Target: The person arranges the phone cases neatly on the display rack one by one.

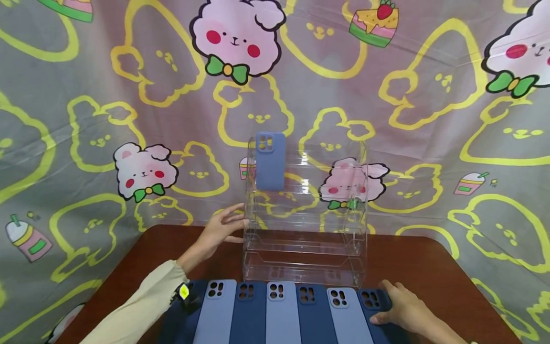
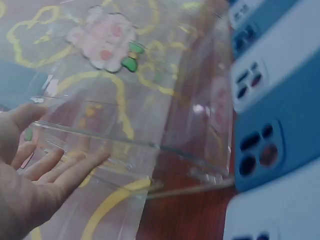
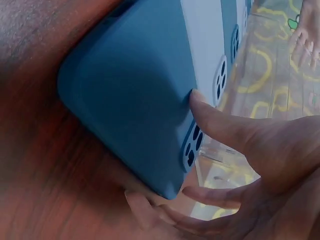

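A clear tiered display stand stands upright on the table. One light blue phone case leans in its upper left part. My left hand is at the stand's left side, fingers extended and the tips at the clear wall; whether they press it, I cannot tell. At the right end of a row of cases, my right hand grips a dark blue phone case. Its thumb lies on the case's back near the camera cutout, and the other fingers reach round the edge.
In front of the stand lies a row of several phone cases, alternating light blue and dark blue. They rest on a dark reddish-brown table. Behind it hangs a cartoon-print cloth.
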Demonstrator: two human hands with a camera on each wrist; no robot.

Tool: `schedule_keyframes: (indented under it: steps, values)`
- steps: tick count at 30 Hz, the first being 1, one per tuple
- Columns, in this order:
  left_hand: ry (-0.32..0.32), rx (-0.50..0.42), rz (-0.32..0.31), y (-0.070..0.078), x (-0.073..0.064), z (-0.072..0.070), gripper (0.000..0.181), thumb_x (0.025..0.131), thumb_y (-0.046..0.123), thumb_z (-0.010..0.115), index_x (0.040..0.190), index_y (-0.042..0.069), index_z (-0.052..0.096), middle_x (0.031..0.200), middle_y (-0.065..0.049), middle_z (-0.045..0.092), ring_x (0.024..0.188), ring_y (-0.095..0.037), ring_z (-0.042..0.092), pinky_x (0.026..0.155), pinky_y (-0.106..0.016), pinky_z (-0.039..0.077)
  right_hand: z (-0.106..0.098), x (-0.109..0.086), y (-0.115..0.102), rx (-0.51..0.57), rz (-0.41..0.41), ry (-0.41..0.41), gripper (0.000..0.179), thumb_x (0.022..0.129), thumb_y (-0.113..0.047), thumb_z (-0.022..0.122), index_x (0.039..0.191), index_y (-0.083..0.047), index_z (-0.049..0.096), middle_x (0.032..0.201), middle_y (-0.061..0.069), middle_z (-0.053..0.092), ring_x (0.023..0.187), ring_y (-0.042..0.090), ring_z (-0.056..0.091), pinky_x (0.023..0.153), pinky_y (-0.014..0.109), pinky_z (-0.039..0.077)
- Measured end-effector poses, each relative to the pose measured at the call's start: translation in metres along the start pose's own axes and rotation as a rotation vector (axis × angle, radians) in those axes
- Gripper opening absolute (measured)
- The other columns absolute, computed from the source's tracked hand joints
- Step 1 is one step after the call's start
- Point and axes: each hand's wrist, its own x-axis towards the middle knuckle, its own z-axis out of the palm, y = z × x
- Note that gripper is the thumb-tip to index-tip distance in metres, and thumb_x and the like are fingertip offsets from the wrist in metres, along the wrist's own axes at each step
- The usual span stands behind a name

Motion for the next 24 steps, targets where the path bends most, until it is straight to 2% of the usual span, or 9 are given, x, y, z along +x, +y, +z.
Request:
schedule_keyframes:
  steps: [4,8,12,17,19,24]
  values:
    - [0.011,-0.048,-0.061,0.003,0.000,-0.002,0.070,0.104,0.025,0.068,0.165,0.016,0.035,0.162,-0.025,0.040,0.141,-0.046,0.051,0.092,-0.053,0.063,0.003,-0.003,0.000,-0.002,-0.014,0.019,0.102,0.065,-0.054,0.095,0.137,0.006,0.054,0.123,0.038,0.058,0.113,0.059,0.058,0.083,0.072,0.053]
    - [0.004,-0.043,-0.073,0.002,-0.001,-0.001,0.070,0.105,0.024,0.067,0.166,0.015,0.033,0.165,-0.024,0.036,0.142,-0.045,0.050,0.094,-0.053,0.062,0.005,-0.008,-0.003,-0.002,0.004,0.002,0.109,0.067,-0.056,0.094,0.141,0.010,0.050,0.126,0.043,0.054,0.121,0.065,0.050,0.086,0.076,0.050]
    - [-0.008,0.006,-0.020,-0.001,-0.001,0.000,0.070,0.104,0.015,0.067,0.165,0.011,0.034,0.164,-0.027,0.036,0.138,-0.046,0.053,0.094,-0.052,0.062,0.006,-0.008,-0.004,0.001,0.018,0.004,0.112,0.067,-0.056,0.094,0.143,0.012,0.048,0.132,0.047,0.047,0.126,0.068,0.045,0.090,0.078,0.048]
    - [-0.030,0.070,0.067,-0.007,-0.002,0.004,0.071,0.102,0.007,0.067,0.164,0.005,0.033,0.160,-0.031,0.040,0.130,-0.051,0.058,0.090,-0.050,0.064,0.008,-0.007,0.001,0.054,-0.070,0.021,0.107,0.069,-0.046,0.096,0.143,0.014,0.048,0.137,0.052,0.039,0.123,0.072,0.044,0.088,0.077,0.051]
    - [-0.036,0.086,0.089,-0.010,-0.003,0.005,0.070,0.103,0.007,0.066,0.164,0.004,0.032,0.159,-0.033,0.040,0.129,-0.051,0.059,0.088,-0.049,0.065,0.008,-0.007,0.003,0.069,-0.099,0.025,0.103,0.070,-0.041,0.097,0.143,0.014,0.049,0.134,0.049,0.041,0.120,0.070,0.047,0.086,0.074,0.053]
    - [-0.030,0.096,0.102,-0.010,-0.004,0.003,0.069,0.103,0.007,0.067,0.163,0.005,0.035,0.158,-0.032,0.042,0.129,-0.049,0.060,0.084,-0.047,0.066,0.011,0.001,0.007,0.092,-0.050,0.018,0.103,0.069,-0.042,0.099,0.140,0.013,0.050,0.128,0.042,0.045,0.113,0.059,0.056,0.086,0.070,0.055]
